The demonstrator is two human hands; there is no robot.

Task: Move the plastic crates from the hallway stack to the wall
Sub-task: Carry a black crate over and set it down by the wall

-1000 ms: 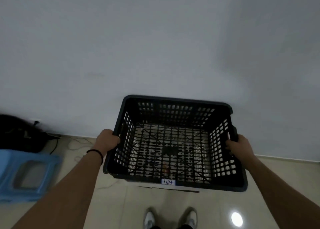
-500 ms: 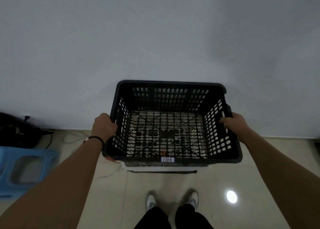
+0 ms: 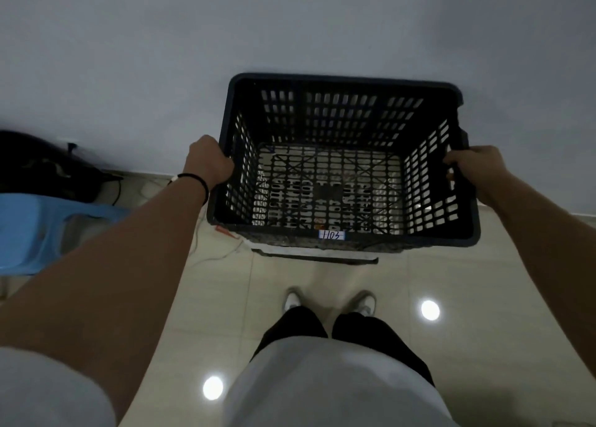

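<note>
The person holds a black plastic crate (image 3: 345,168) out in front, above the tiled floor (image 3: 451,281) and close to the pale wall (image 3: 193,55), which fills the view from 9 through 12 to 3 o'clock. The left hand (image 3: 209,163) grips the crate's left rim, fingers curled over the edge; the right hand (image 3: 474,168) is wrapped round the handle on the right side. Whether the crate's far wall already touches the wall cannot be told.

Likely risks from here, as a judgement: something flat and white with a dark edge (image 3: 314,254) lies on the floor directly under the crate's near side, and thin cables (image 3: 222,255) trail across the tiles at about 8 o'clock from the crate. Lowering straight down could land the crate on either, leaving it tilted or pinching a cable. Fingers curled under the rim could also get trapped between crate and wall.

The crate is empty: its slotted base and sides let the floor show through, and a small white label (image 3: 331,235) sits on the near wall. A blue plastic stool (image 3: 42,230) stands at 9 o'clock, with a dark bag (image 3: 42,165) behind it by the wall.
</note>
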